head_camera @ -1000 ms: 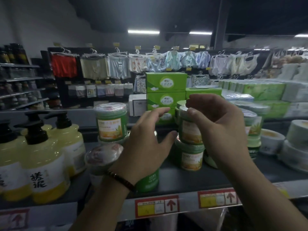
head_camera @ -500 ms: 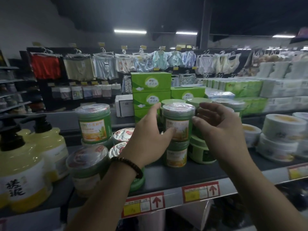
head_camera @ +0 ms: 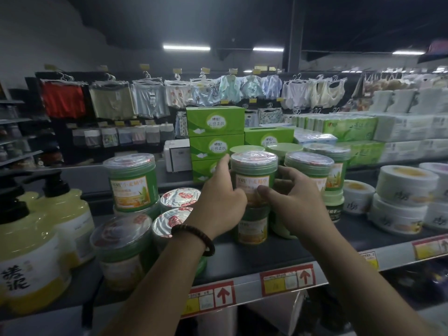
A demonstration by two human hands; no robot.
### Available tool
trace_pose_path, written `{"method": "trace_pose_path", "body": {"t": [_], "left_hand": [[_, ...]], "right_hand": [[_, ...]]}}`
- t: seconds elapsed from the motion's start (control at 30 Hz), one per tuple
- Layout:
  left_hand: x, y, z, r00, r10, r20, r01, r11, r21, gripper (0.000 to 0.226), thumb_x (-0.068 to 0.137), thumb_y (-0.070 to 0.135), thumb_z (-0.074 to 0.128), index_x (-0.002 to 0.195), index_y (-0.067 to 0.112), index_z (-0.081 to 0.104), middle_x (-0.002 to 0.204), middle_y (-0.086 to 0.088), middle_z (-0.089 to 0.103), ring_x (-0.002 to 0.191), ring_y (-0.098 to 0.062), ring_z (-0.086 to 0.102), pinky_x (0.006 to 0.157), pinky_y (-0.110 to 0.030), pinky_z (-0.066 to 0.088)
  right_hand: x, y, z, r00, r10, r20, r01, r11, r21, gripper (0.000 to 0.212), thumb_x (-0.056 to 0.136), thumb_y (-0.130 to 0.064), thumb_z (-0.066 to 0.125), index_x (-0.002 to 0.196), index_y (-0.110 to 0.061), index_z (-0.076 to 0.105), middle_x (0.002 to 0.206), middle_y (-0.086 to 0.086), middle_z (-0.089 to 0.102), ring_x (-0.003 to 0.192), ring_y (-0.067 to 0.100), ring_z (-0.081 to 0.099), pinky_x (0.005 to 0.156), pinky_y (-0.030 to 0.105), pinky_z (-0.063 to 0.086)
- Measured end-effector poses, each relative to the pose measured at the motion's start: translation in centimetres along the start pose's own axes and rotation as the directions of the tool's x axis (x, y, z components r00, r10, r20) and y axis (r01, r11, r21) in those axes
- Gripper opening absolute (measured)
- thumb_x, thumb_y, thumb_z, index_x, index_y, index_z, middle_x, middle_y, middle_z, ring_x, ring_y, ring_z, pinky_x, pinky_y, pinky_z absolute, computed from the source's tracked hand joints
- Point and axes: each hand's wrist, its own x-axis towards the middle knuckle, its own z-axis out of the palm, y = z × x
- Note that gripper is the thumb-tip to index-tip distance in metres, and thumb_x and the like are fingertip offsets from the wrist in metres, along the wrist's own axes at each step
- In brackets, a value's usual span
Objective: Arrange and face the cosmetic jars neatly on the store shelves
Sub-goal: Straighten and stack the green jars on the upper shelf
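Jar — green, with an orange-and-white label and a clear film lid — stands upright on a lower jar of the same kind, near the middle of the shelf. Both hands have hold of it. The left grip wraps its left side, fingers curled round the wall and the forefinger reaching up to the lid's rim. The right grip closes on its right side, thumb pressed on the front of the label and fingers round behind. A beaded bracelet circles the left wrist.

Just beside the held jar, on the right, a right jar is also stacked, its label facing front. Well to the left, a left jar sits raised on others. Between it and the left wrist lie foil-topped jars, and one more, the front jar, is near the shelf edge — its label is too blurred to read.

Farther left stand yellow pump bottles. At the far right are white tubs, stacked. Behind the jars, green tissue boxes rise three high. Red-arrow price tags line the shelf's front edge. Underwear on hangers fills the back wall.
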Motion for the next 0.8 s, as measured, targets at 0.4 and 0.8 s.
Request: {"method": "trace_pose_path", "body": {"t": [0.4,0.8], "left_hand": [[0.4,-1.4,1.1,1.0,-0.011,0.002,0.012,0.989,-0.15,0.093,0.072,0.01,0.047,0.155,0.05,0.036,0.146,0.018,0.062,0.136,-0.014,0.059,0.11,-0.048,0.053],[0.0,-1.7,1.4,0.999,0.015,-0.052,-0.027,0.971,-0.236,0.1,0.073,0.005,0.045,0.161,0.047,0.028,0.153,0.019,0.056,0.14,-0.006,0.054,0.117,-0.044,0.048]], "right_hand": [[0.3,0.5,0.5,1.0,-0.028,-0.006,0.027,0.997,-0.073,0.062,0.09,-0.03,0.087,0.145,-0.022,0.062,0.124,-0.003,0.076,0.113,0.016,0.072,0.099,0.05,0.062],[-0.3,-0.3,1.1,0.995,-0.086,-0.049,0.083,0.994,-0.07,0.049,0.091,-0.02,0.086,0.136,-0.03,0.07,0.112,-0.013,0.08,0.107,0.008,0.074,0.097,0.043,0.063]]}}
